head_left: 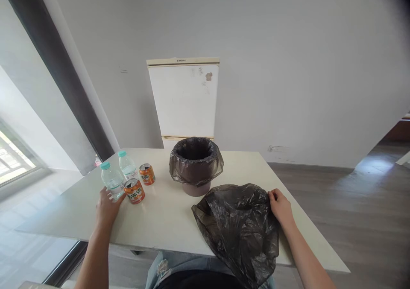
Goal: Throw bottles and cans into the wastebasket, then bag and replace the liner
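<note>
My left hand [107, 207] is at the table's left side, thumb and fingers curled round the lower part of a clear plastic bottle [112, 179] with a mint-green cap. A second such bottle [127, 165] stands just behind it. Beside them are two orange drink cans, a nearer can [134, 191] and a farther can [147, 174], both upright. On the right, my right hand [280, 204] pinches the edge of a black plastic bag [243, 225]. The bag lies crumpled on the table and hangs over its front edge towards my lap.
A trash bin [196, 189] lined with another black bag stands mid-table, its mouth open upward. Behind the white table [160, 225] is a white fridge [184, 101] against a grey wall. Wooden floor [336, 203] shows to the right, and a window is at far left.
</note>
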The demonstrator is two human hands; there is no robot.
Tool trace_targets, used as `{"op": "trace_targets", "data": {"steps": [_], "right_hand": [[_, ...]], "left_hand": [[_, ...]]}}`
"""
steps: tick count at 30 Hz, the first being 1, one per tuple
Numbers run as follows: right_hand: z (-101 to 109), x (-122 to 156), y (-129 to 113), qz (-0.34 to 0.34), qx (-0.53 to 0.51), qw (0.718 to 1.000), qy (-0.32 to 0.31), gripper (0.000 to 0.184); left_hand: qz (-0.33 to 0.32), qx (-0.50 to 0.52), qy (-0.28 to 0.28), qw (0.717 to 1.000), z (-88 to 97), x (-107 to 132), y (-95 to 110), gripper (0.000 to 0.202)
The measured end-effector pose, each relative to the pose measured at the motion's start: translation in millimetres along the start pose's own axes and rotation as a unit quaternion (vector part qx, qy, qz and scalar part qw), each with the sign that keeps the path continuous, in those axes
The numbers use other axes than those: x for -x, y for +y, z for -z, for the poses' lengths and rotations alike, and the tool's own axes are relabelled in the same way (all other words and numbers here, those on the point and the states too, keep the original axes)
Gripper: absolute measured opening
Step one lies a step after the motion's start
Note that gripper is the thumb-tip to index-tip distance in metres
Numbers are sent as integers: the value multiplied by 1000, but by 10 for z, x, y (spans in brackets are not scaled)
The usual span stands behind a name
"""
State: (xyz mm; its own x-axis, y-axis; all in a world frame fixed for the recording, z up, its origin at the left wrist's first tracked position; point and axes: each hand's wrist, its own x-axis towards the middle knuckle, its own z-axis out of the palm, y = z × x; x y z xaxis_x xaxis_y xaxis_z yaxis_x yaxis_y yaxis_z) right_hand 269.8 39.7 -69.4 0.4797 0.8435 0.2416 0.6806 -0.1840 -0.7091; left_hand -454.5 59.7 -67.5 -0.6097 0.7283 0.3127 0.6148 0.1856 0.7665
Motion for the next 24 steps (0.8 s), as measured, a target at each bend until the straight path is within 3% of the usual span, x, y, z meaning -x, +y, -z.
{"op": "trace_targets", "data": {"steps": [10, 14, 16, 19, 22, 24], "right_hand": [[-32, -14, 44, 13, -9, 1000, 9, 30], [-44, -19, 54, 14, -9, 1000, 13, 29], [-52, -21, 67, 14, -11, 1000, 13, 29], [-64, -22, 83, 14, -14, 1000, 12, 30], [-70, -18, 79, 13, -16, 1000, 13, 29], [-65, -12, 63, 7, -19, 1000, 19, 28]], "left_hand": [[-8, -11, 6, 1000, 1, 17, -69, 104], [20, -10, 24, 999, 63, 126, -31, 95], [19, -25, 57, 998, 124, 250, 64, 83], [-51, -55, 165, 983, 226, 488, 281, 61], [-112, -56, 265, 956, 304, 718, 574, 49], [-129, -29, 289, 948, 324, 851, 821, 43]]}}
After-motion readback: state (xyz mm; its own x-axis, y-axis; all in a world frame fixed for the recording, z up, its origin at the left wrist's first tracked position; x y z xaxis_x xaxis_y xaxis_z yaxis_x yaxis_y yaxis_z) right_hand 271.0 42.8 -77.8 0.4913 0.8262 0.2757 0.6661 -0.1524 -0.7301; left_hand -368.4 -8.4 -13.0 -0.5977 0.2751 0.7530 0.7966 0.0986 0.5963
